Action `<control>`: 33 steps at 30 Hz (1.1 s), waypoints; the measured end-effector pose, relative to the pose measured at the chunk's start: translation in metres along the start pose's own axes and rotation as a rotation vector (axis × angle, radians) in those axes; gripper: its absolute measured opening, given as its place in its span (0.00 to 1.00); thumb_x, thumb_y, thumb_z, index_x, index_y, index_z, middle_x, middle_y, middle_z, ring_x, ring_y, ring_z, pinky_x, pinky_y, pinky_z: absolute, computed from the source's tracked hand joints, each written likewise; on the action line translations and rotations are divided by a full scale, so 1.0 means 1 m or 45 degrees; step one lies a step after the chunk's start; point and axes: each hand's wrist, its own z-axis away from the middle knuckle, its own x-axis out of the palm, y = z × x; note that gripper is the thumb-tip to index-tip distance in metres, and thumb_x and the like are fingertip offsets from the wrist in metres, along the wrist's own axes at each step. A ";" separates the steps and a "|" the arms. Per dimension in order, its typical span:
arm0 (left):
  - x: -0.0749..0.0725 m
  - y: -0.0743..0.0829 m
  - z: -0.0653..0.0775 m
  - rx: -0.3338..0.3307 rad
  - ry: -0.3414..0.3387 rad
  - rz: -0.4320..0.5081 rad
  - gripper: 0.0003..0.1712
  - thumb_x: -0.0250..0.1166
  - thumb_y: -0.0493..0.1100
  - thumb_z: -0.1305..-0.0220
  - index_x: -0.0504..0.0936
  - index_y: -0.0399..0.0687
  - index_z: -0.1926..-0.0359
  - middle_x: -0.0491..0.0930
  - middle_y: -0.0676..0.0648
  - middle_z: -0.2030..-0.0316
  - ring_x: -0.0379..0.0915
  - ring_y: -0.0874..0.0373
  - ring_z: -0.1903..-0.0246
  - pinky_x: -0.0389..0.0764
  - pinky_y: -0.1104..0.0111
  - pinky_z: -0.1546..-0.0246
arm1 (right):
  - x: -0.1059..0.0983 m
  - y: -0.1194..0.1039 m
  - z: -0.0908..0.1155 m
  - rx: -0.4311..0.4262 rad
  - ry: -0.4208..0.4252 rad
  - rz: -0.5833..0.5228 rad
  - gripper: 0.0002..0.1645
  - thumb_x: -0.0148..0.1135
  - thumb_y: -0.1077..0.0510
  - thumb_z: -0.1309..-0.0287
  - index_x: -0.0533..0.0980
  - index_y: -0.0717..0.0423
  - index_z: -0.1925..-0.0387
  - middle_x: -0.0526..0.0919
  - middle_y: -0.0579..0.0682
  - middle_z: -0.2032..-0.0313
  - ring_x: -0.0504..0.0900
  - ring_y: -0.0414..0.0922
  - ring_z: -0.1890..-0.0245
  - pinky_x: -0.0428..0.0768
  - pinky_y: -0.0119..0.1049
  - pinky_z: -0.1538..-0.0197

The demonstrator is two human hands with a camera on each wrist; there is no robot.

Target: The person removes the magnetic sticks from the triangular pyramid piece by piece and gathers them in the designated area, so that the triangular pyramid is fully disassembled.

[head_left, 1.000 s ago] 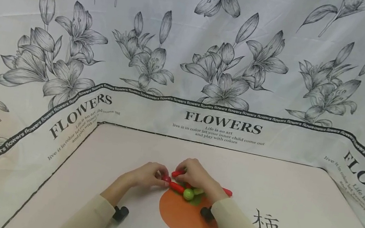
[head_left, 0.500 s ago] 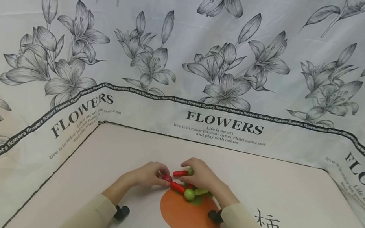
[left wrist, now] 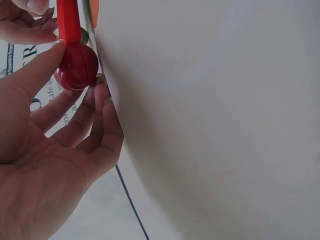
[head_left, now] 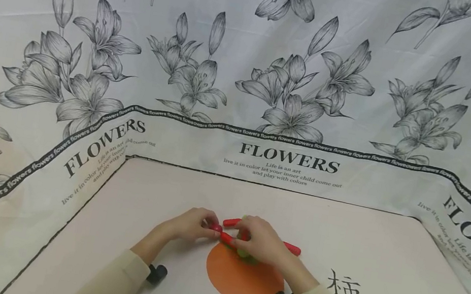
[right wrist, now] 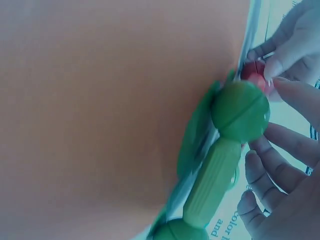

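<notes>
My left hand (head_left: 191, 225) pinches a dark red ball (left wrist: 75, 67) between thumb and fingers. From that ball a red rod (left wrist: 68, 20) sticks out toward the other hand. Around this near rod, close to the ball, curl the thumb and fingers of my right hand (head_left: 264, 244). A second red rod (head_left: 231, 222) lies just beyond it. In the right wrist view, a green ball (right wrist: 241, 111) joins a light green ribbed rod (right wrist: 212, 182), which ends in another green ball (right wrist: 180, 231). My right hand covers much of these joined pieces in the head view.
Another red rod (head_left: 292, 248) points out to the right from behind my right hand. Beneath the pieces is an orange fruit print (head_left: 242, 281) on the pale tabletop cloth (head_left: 174, 186). Flower-printed fabric (head_left: 291, 89) rises beyond the table's back edge.
My right hand has let go of the far red rod, spread its fingers, then come down toward me onto the near rod. The left hand has kept its place on the red ball.
</notes>
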 end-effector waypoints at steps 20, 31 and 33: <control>0.001 0.004 0.001 -0.055 0.013 -0.011 0.12 0.71 0.48 0.34 0.84 0.50 0.53 0.80 0.52 0.59 0.74 0.54 0.56 0.81 0.59 0.53 | 0.012 -0.001 -0.006 -0.023 -0.070 0.036 0.06 0.75 0.55 0.41 0.88 0.51 0.63 0.78 0.37 0.78 0.75 0.40 0.71 0.76 0.34 0.66; -0.001 0.001 0.000 -0.130 0.075 0.002 0.14 0.69 0.48 0.32 0.81 0.48 0.50 0.80 0.50 0.57 0.75 0.53 0.54 0.82 0.60 0.52 | 0.009 0.000 -0.001 -0.014 -0.094 0.018 0.06 0.76 0.57 0.42 0.88 0.51 0.62 0.79 0.37 0.78 0.76 0.41 0.69 0.76 0.33 0.65; -0.001 0.000 0.000 -0.129 0.076 0.008 0.14 0.69 0.49 0.32 0.81 0.48 0.50 0.80 0.50 0.57 0.75 0.54 0.55 0.82 0.61 0.53 | 0.009 0.001 -0.001 -0.023 -0.088 0.019 0.07 0.76 0.57 0.42 0.88 0.51 0.62 0.79 0.37 0.77 0.76 0.41 0.69 0.77 0.33 0.65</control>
